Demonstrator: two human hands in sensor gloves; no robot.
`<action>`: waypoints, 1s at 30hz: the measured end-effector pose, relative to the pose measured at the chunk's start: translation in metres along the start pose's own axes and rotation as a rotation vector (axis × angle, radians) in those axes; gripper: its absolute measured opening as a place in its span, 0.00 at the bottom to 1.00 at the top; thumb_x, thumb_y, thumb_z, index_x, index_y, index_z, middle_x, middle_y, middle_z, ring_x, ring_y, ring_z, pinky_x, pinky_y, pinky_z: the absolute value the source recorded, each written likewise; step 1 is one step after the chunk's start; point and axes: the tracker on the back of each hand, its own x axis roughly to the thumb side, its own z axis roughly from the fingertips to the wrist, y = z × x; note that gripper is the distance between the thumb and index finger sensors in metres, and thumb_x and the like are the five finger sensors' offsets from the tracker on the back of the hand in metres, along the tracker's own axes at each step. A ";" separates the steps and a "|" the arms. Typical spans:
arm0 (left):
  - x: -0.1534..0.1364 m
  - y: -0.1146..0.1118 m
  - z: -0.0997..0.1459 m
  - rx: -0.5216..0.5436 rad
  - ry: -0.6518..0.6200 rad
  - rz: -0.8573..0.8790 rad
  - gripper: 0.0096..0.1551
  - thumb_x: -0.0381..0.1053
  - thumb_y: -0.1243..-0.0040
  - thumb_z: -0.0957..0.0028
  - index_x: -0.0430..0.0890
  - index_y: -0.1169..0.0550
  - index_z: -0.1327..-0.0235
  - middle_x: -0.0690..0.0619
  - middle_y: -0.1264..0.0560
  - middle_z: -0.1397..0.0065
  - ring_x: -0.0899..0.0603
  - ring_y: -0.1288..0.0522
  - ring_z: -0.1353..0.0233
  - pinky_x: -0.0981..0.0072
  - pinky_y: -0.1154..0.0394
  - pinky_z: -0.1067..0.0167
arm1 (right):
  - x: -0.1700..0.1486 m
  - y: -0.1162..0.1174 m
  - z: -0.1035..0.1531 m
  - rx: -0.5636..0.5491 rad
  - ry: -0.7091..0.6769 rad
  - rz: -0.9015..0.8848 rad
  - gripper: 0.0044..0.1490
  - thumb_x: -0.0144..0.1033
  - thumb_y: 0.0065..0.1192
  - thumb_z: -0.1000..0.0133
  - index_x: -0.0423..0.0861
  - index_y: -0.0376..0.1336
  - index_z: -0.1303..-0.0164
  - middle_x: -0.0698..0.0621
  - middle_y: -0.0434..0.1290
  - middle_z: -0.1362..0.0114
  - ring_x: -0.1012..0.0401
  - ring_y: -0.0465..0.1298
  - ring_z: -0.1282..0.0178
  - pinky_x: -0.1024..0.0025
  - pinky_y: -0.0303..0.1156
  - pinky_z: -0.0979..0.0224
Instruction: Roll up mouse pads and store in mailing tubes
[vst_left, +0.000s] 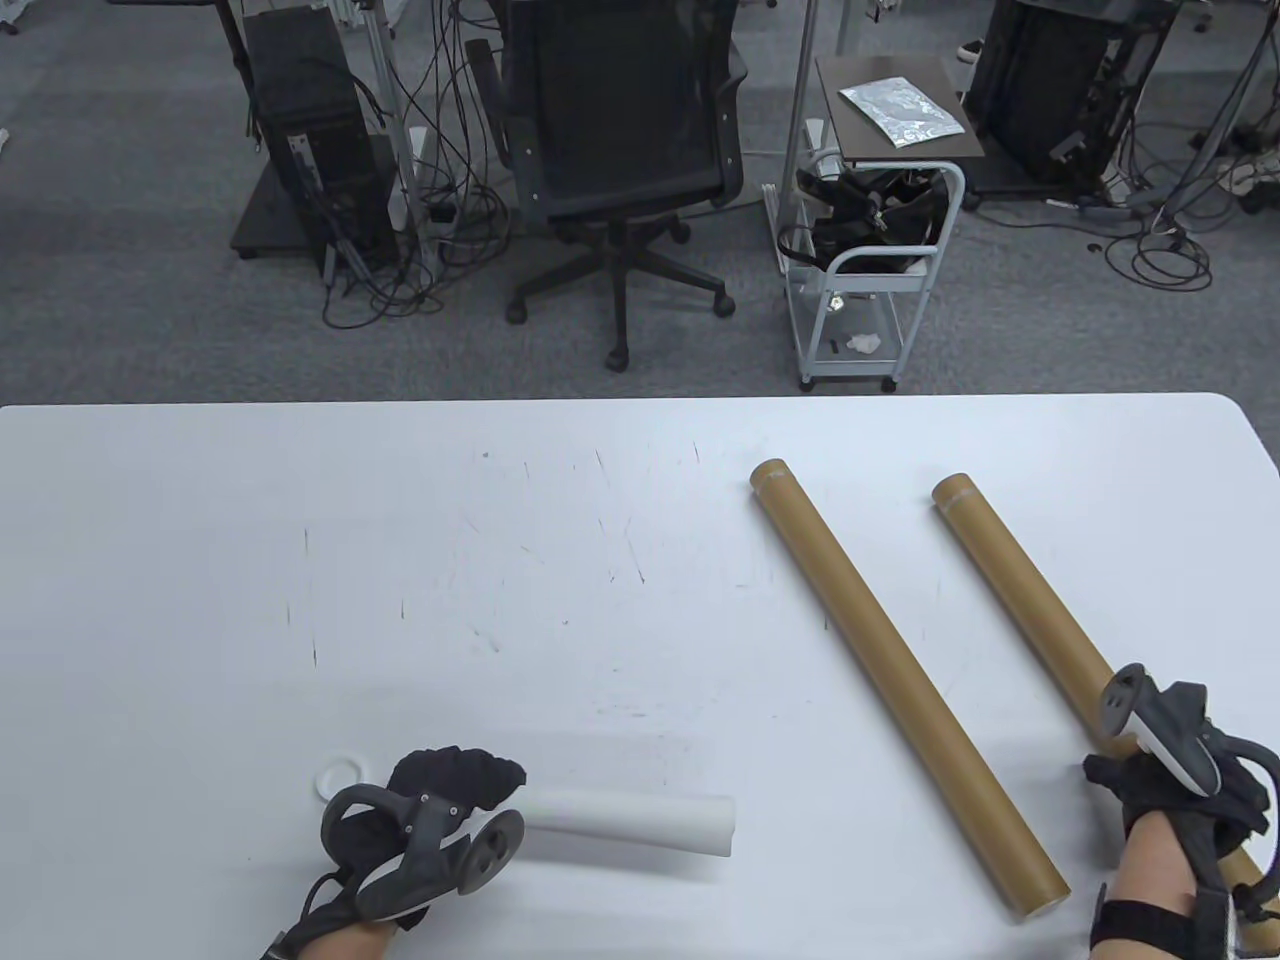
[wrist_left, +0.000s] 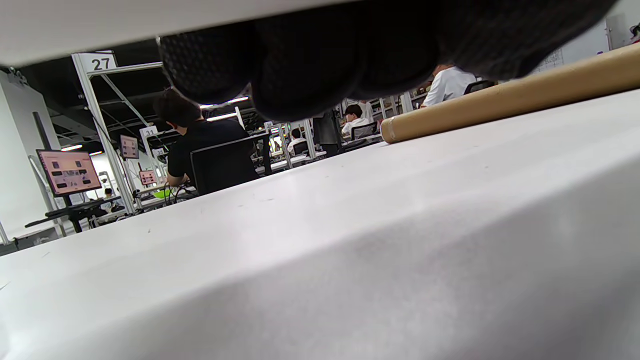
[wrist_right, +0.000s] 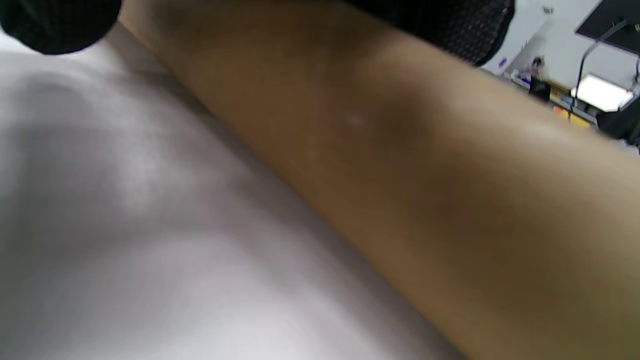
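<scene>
A white mouse pad (vst_left: 640, 824) lies rolled up near the table's front edge. My left hand (vst_left: 455, 790) grips its left end, fingers (wrist_left: 350, 60) curled over it. Two brown mailing tubes lie slanted on the right. The middle tube (vst_left: 900, 680) lies free and also shows in the left wrist view (wrist_left: 505, 100). My right hand (vst_left: 1135, 775) grips the near part of the right tube (vst_left: 1020, 590). In the right wrist view that tube (wrist_right: 425, 190) fills the frame, with my fingers (wrist_right: 450, 20) over it.
A white ring-shaped tube cap (vst_left: 343, 775) lies just left of my left hand. The white table (vst_left: 400, 560) ends at a far edge, with an office chair (vst_left: 620, 150) and a small cart (vst_left: 870, 260) beyond it.
</scene>
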 end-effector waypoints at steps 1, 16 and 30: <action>-0.001 0.000 0.000 -0.002 0.002 0.002 0.25 0.68 0.36 0.62 0.63 0.24 0.52 0.65 0.19 0.52 0.57 0.18 0.51 0.63 0.20 0.38 | 0.002 0.000 -0.001 -0.005 0.000 0.007 0.61 0.65 0.56 0.54 0.47 0.43 0.15 0.48 0.66 0.21 0.47 0.73 0.30 0.43 0.66 0.27; -0.026 0.006 -0.002 0.024 0.180 -0.047 0.25 0.67 0.34 0.63 0.61 0.23 0.53 0.63 0.18 0.53 0.56 0.17 0.52 0.61 0.19 0.40 | -0.013 -0.064 0.055 -0.458 0.049 -0.080 0.51 0.60 0.65 0.54 0.54 0.49 0.24 0.54 0.62 0.23 0.53 0.72 0.31 0.52 0.69 0.27; -0.129 -0.018 0.022 -0.071 0.777 0.245 0.25 0.66 0.34 0.61 0.57 0.21 0.53 0.60 0.17 0.56 0.54 0.16 0.57 0.59 0.18 0.48 | 0.098 -0.094 0.204 -0.880 -0.506 -0.136 0.50 0.60 0.65 0.56 0.60 0.51 0.24 0.58 0.69 0.27 0.58 0.75 0.34 0.51 0.69 0.26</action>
